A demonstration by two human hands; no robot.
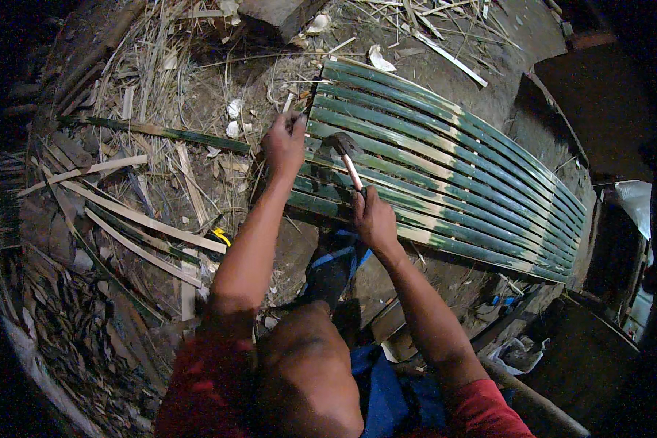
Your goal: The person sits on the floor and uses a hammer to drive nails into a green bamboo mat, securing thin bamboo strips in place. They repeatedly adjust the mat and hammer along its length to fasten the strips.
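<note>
A panel of green bamboo slats (pixel 489 186) lies on the ground in front of me, its slats side by side with narrow gaps. My right hand (pixel 376 223) is wrapped round the light handle of a hammer (pixel 351 172). The dark hammer head is over the slats near the panel's left end. At that left end, my left hand (pixel 285 144) is closed, with thumb and fingertips together by the slat ends. Whatever it pinches is too small or hidden to make out.
Left of the panel lie a long green bamboo strip (pixel 160 132) and several pale split strips (pixel 139 212). Straw and shavings litter the dirt floor. A wooden block (pixel 281 14) stands at the far side. A plastic bag (pixel 520 354) and a pole (pixel 536 398) are at the lower right.
</note>
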